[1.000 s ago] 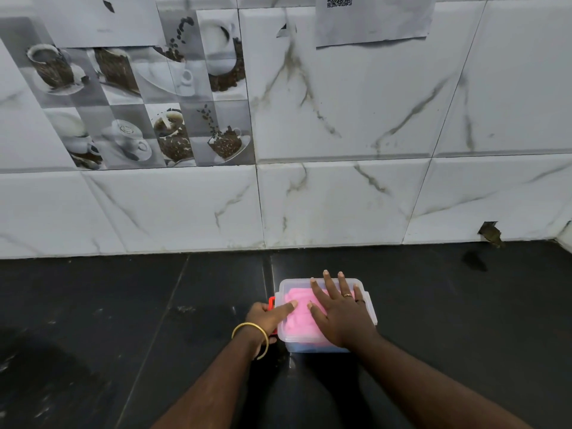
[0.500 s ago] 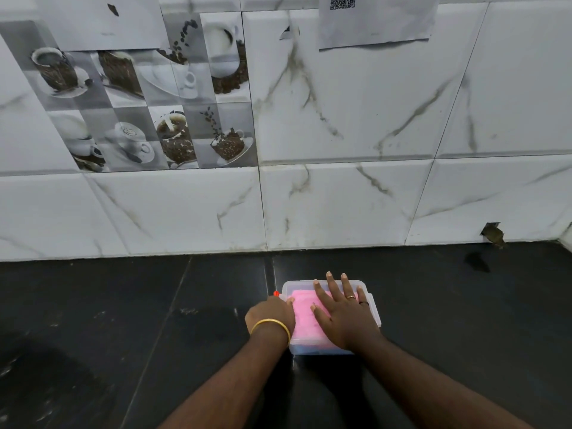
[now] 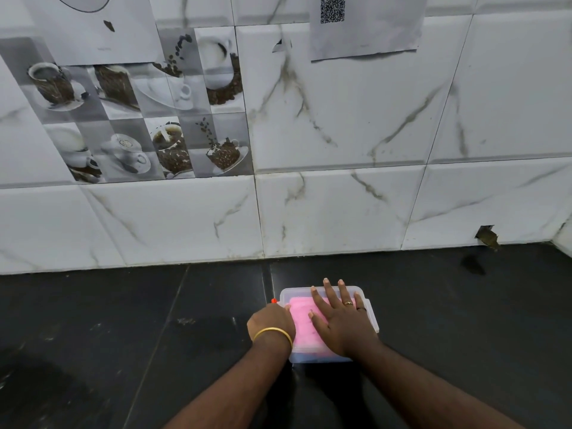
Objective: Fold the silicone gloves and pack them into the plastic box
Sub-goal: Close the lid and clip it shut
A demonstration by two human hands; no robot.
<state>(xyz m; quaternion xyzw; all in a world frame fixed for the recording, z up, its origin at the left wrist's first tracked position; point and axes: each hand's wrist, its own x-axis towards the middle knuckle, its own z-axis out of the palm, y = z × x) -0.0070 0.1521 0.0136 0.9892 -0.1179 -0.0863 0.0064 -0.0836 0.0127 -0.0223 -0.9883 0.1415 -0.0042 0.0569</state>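
A clear plastic box [image 3: 294, 293] stands on the black counter, low in the head view and near the middle. The pink silicone gloves [image 3: 301, 318] lie folded inside it and show through the see-through lid. My right hand [image 3: 340, 323] lies flat on the lid with its fingers spread. My left hand [image 3: 269, 322] is curled against the box's left side, fingers bent over the edge. A small orange clip [image 3: 274, 300] peeks out just beyond its knuckles. The box's near side is hidden by my wrists.
The black tiled counter [image 3: 123, 320] runs left and right of the box. A white marble-tiled wall [image 3: 340, 196] rises just behind it. A paper sheet with a QR code [image 3: 365, 26] hangs on the wall. A chipped hole [image 3: 487, 235] sits at the wall's base, right.
My left hand has slid from resting its thumb on the lid to curling over the box's left edge, covering most of the orange clip. My right hand stays flat on the lid.
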